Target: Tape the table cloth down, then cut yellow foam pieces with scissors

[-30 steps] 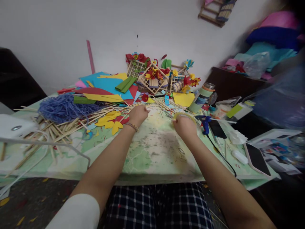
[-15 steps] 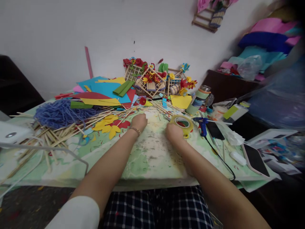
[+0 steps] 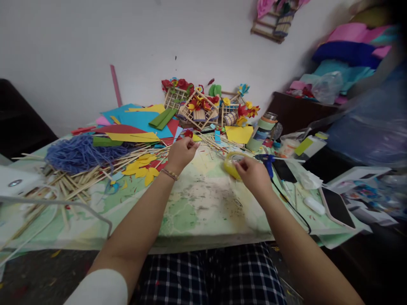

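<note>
My right hand [image 3: 254,176] gripped a yellow tape roll [image 3: 231,164], fingers curled round its near rim, the roll tilted just above the table [image 3: 203,212]; my left hand [image 3: 180,153] was closed in a loose fist, thumb and fingertips pinched together, perhaps on the clear tape's end, though I could not tell; the roll sat right of centre, just left of a blue glue gun [image 3: 269,161]. I judged the roll light and stiff, a hard ring that would not crush, its outer face slick and its loose end sticky and apt to fold on itself; the surest hold seemed to be across the rim, thumb inside the core. Bare green table lay between my arms and toward the near edge, the best room for moving; to the left, sticks [image 3: 95,171], yellow petals [image 3: 143,166] and blue yarn [image 3: 76,150] crowded in; behind, paper sheets [image 3: 140,120] and small flower crates [image 3: 199,106] were piled against the wall; to the right, the gun's cord [image 3: 292,207], a cup [image 3: 262,133] and a phone [image 3: 337,207] lay near the table's edge.
</note>
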Demonstrator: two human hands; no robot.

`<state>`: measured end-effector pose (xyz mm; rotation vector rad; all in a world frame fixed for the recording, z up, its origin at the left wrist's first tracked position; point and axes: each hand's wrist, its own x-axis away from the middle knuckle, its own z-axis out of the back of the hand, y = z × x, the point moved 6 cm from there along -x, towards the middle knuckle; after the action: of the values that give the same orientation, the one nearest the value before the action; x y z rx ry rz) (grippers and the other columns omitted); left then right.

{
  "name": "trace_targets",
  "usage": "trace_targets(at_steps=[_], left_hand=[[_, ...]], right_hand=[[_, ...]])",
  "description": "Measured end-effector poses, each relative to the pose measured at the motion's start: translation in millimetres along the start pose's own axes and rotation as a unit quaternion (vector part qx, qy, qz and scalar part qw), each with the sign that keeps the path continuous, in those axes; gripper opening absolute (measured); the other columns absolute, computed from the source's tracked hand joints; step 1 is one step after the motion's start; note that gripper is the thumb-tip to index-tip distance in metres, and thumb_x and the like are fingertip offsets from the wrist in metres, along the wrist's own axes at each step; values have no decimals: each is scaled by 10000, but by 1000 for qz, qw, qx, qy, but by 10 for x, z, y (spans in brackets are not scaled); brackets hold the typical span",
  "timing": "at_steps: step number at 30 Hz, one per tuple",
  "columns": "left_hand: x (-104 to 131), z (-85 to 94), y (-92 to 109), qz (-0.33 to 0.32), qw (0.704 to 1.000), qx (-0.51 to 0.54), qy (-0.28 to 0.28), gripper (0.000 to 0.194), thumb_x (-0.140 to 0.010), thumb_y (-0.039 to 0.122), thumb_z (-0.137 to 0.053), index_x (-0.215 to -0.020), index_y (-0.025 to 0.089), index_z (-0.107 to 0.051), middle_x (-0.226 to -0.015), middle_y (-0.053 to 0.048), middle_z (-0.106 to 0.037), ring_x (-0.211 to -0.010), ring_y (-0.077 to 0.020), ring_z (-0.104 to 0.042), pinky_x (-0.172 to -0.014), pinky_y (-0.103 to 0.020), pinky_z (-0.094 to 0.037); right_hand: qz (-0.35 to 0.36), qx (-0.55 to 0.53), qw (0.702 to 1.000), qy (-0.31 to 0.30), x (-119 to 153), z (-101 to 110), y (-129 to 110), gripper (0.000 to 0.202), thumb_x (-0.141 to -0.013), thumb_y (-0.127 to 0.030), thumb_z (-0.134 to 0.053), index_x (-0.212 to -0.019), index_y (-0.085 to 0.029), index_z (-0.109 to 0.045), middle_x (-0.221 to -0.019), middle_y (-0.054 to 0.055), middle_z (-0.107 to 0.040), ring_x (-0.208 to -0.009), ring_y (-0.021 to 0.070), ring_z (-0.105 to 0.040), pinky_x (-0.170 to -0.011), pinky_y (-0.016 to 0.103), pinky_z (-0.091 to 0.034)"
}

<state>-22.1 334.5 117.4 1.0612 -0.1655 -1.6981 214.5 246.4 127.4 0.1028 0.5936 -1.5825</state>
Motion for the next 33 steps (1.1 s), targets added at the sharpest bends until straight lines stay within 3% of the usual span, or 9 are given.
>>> trace_targets(at_steps=[5,10,13,15,18,24,26,30,33], left_hand=[[155,-106,381,-100,992,70,-44,289,-852,428,-530,-723,173,-574,-671,-18,-610,-624,-141,-525,-578,-256,-343],[317,-301,621,-128,980,111,-105,268,-874,395,-509,-715,182,-531,-660,-1,-567,-612,-131,-489,-571,-253,-343],[403,-356,763,-176,960,175,-132,226,-880,369,-508,-753,182,-520,-793,-36,-593,-763,-151,-542,-685,-265,-417],[465,-389,842,-208,938,231,-154,187,-872,352,-530,-792,186,-501,-985,-79,-604,-962,-173,-553,-834,-295,-436],[536,-510,856,-177,910,311,-208,198,-848,343,-572,-820,203,-434,-1184,-103,-577,-1106,-185,-532,-931,-334,-426],[623,-704,816,-82,872,392,-282,199,-844,296,-578,-851,199,-405,-769,-7,-609,-740,-134,-624,-739,-293,-497],[628,-663,841,-110,886,364,-267,185,-857,258,-559,-990,187,-452,-751,7,-613,-724,-129,-628,-736,-279,-494],[632,-514,900,-253,938,162,-175,524,-897,149,-452,-1392,220,-298,-830,-5,-670,-776,-141,-628,-813,-298,-462],[675,-490,921,-380,917,-30,-118,584,-896,67,-366,-1448,223,-262,-830,-20,-677,-775,-151,-612,-826,-314,-434]], right_hand=[[-14,-92,992,80,191,364,375,289,-841,-417,-527,-669,-184,-518,-666,21,-557,-605,142,-496,-575,259,-348],[11,-149,980,134,365,647,641,324,-831,-456,-555,-663,-180,-536,-912,78,-580,-842,185,-549,-664,286,-442],[-5,-263,957,122,448,751,738,364,-827,-503,-564,-665,-179,-526,-1061,86,-599,-851,166,-567,-616,260,-464],[-34,-345,932,105,491,790,782,375,-803,-534,-592,-692,-182,-525,-985,62,-635,-708,121,-559,-567,237,-457],[-58,-422,902,75,534,797,807,402,-694,-537,-713,-725,-190,-513,-825,16,-643,-644,101,-561,-561,220,-465],[-87,-467,879,27,595,623,935,475,-599,-480,-809,-769,-206,-461,-682,-7,-660,-664,146,-655,-578,235,-503],[-98,-471,875,46,617,610,1001,452,-604,-450,-813,-772,-203,-473,-664,-2,-671,-628,145,-656,-563,231,-503],[-98,-475,864,132,674,766,1077,417,-583,-390,-826,-770,-205,-502,-629,-25,-656,-575,139,-638,-527,228,-501],[-101,-454,862,200,733,949,1080,360,-593,-332,-819,-768,-204,-531,-638,-17,-652,-620,151,-655,-558,239,-514]])
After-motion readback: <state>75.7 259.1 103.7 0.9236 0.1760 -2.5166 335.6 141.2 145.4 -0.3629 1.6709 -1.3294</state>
